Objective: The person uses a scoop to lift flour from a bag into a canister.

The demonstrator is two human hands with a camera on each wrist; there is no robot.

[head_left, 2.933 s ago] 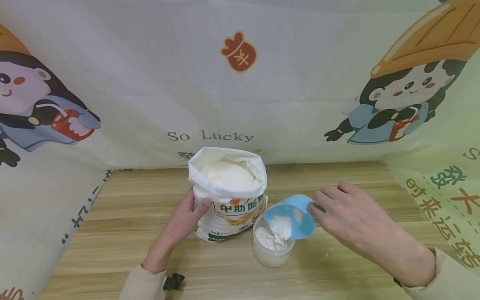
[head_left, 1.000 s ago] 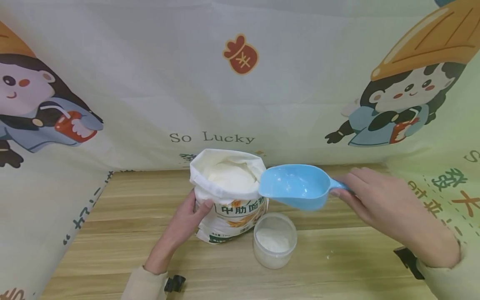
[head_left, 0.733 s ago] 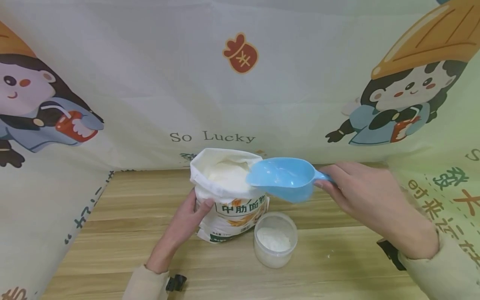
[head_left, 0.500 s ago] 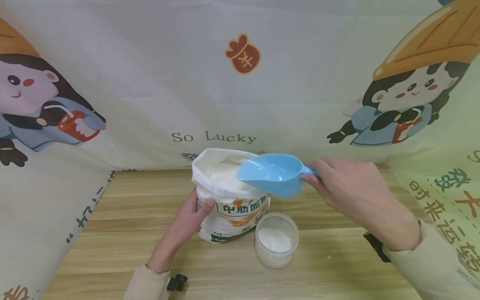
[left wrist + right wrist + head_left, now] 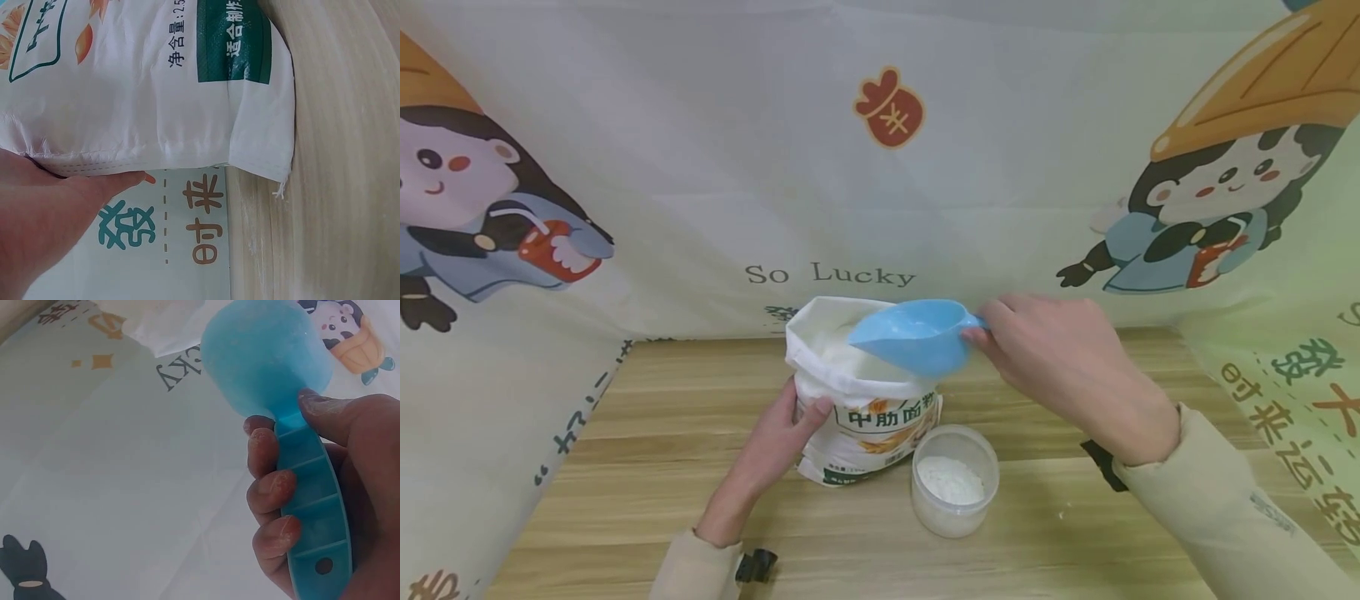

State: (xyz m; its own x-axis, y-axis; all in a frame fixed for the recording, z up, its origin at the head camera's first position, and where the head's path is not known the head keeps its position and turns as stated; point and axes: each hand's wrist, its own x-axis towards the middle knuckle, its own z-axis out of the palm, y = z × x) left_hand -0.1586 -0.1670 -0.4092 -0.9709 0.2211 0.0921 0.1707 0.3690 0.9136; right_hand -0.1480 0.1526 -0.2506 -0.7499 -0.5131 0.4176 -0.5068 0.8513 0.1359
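Note:
An opened white flour bag (image 5: 857, 433) stands upright, its rim folded outward and flour (image 5: 838, 346) showing inside. My left hand (image 5: 782, 425) holds its left side, thumb on the front; in the left wrist view that hand (image 5: 56, 206) lies along the bag's edge. Fingers of my right hand (image 5: 1052, 358) curl round the handle of a light blue scoop (image 5: 917, 333), whose tip reaches over the bag's mouth. White dust coats the fingertips (image 5: 284, 481) in the right wrist view. In front of the bag's right side sits a clear plastic tub (image 5: 955, 521) partly filled with flour.
The wood-grain tabletop (image 5: 625, 467) carries a few white specks (image 5: 1063, 508) right of the tub. A printed cloth backdrop (image 5: 737, 167) rises behind the table and along both sides.
Earlier the scoop tipped flour into the tub. My right hand has since lifted it, levelled it and carried it leftward over the bag's mouth. The left hand keeps its place on the bag.

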